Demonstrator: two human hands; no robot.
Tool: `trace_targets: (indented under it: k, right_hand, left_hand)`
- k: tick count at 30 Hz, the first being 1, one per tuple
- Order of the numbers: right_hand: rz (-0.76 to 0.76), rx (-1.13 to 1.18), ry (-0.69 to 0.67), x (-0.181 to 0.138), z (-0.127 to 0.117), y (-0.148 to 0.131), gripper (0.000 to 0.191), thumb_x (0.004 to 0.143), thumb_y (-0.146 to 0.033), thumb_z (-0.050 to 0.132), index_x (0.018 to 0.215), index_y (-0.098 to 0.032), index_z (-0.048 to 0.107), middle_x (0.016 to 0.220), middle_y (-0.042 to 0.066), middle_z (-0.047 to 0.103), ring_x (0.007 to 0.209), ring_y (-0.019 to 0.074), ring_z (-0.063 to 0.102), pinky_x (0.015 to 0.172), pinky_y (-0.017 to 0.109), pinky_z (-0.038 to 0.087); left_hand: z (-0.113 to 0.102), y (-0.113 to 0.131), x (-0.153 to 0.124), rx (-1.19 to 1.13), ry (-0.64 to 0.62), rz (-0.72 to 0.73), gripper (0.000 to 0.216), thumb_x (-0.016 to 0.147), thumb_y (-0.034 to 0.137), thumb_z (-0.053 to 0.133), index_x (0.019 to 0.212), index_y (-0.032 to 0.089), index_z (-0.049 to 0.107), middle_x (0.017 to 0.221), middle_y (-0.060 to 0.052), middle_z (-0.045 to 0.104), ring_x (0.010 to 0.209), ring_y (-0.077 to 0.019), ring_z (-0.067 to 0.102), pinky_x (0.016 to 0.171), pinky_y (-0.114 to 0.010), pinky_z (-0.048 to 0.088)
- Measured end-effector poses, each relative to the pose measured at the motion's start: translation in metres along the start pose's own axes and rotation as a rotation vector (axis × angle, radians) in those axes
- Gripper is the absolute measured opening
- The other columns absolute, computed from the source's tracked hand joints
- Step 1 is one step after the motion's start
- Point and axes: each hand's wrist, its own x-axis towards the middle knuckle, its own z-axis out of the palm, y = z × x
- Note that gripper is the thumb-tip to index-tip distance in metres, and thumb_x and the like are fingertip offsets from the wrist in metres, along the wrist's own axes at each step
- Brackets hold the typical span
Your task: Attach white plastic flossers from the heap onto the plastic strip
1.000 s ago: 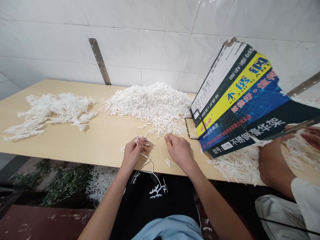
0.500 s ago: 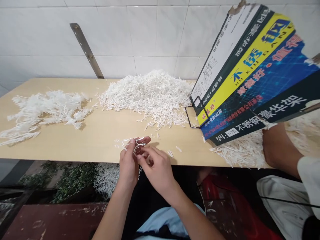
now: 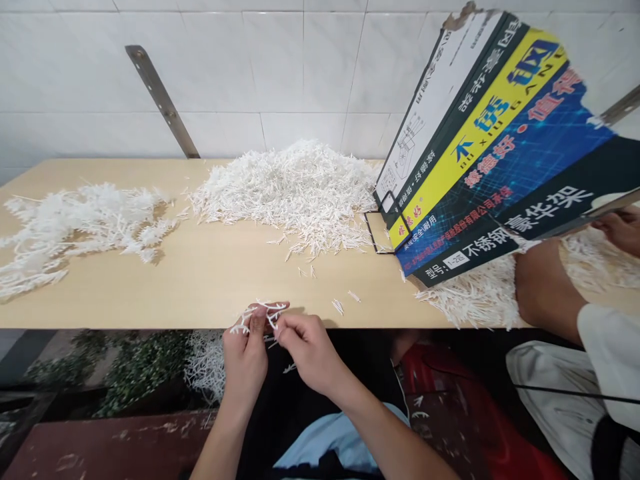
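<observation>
Near the front edge of the table, my left hand (image 3: 247, 355) is closed around a thin white branched plastic sprue (image 3: 242, 328), its thumb on top and twigs sticking out past the fingers. My right hand (image 3: 311, 349) pinches at the right side of the same sprue; its fingertips partly hide what lies between them. A few small white sticks (image 3: 338, 307) lie loose on the table beyond my right hand. Farther back is a large heap of short white sticks (image 3: 290, 187). To the left spreads a pile of white branched sprues (image 3: 100, 217).
A printed cardboard panel (image 3: 493, 150) stands at the right, with a black wire stand (image 3: 371, 233) at its foot. Beyond it, a co-worker's arm (image 3: 543, 287) and hand (image 3: 625, 230) are by more white pieces (image 3: 470, 300). Below the table are white sprues (image 3: 206, 367) and plants (image 3: 147, 363).
Both my hands have come back toward me and slightly left, to the table's edge, with the sprue. My right fingers are more tightly closed. A co-worker's hand now shows at the right edge.
</observation>
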Motion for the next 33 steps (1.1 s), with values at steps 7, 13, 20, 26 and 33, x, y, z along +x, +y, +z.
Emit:
trace_targets:
  k: [7,13,20,26,33]
  right_hand:
    - [-0.344,-0.438,-0.256,-0.062,-0.007,0.004,0.013,0.082,-0.015,0.056,0.07,-0.021,0.054,0.06,-0.006,0.048,0.053,0.0089,0.041,0.057,0.024,0.034]
    - [-0.282,-0.95,0.343,-0.025,-0.079,-0.008,0.026,0.101,-0.043,0.057,0.092,-0.021,0.068,0.074,0.004,0.065,0.067,0.0179,0.06,0.068,0.03,0.045]
    - [-0.156,-1.403,0.415,-0.014,-0.099,0.013,0.062,0.099,-0.056,0.052,0.15,-0.02,0.052,0.164,0.02,0.04,0.151,0.0437,0.032,0.115,0.062,0.035]
    - [-0.051,-1.449,0.179,0.04,-0.097,0.031,0.082,0.101,-0.069,0.035,0.168,-0.027,0.015,0.177,0.01,0.001,0.162,0.0393,-0.003,0.121,0.073,0.011]
    - [-0.018,-1.352,0.058,0.13,-0.094,0.011,0.092,0.095,-0.081,0.034,0.168,-0.03,0.014,0.176,0.014,0.001,0.16,0.0468,-0.008,0.115,0.082,0.004]
  left_hand:
    - [-0.045,0.006,0.012,-0.212,0.42,-0.002,0.031,0.093,0.046,0.064,0.082,0.017,0.064,0.075,-0.003,0.073,0.059,-0.0203,0.07,0.056,-0.032,0.058]
    - [-0.085,-0.03,-0.024,0.369,0.27,0.07,0.031,0.094,0.046,0.061,0.106,0.02,0.071,0.1,-0.008,0.073,0.081,-0.0223,0.069,0.062,-0.03,0.055]
    - [-0.102,-0.112,-0.033,0.788,0.101,0.184,0.045,0.094,0.04,0.051,0.136,0.024,0.061,0.152,-0.015,0.048,0.14,-0.0393,0.047,0.106,-0.053,0.049]
    - [-0.134,-0.133,-0.002,0.783,0.319,0.136,0.061,0.098,0.045,0.046,0.153,0.018,0.045,0.154,-0.02,0.046,0.145,-0.0386,0.043,0.121,-0.055,0.035]
    - [-0.149,-0.14,0.048,0.658,0.441,-0.013,0.059,0.088,0.043,0.058,0.138,0.012,0.058,0.149,-0.022,0.051,0.144,-0.042,0.044,0.122,-0.056,0.033]
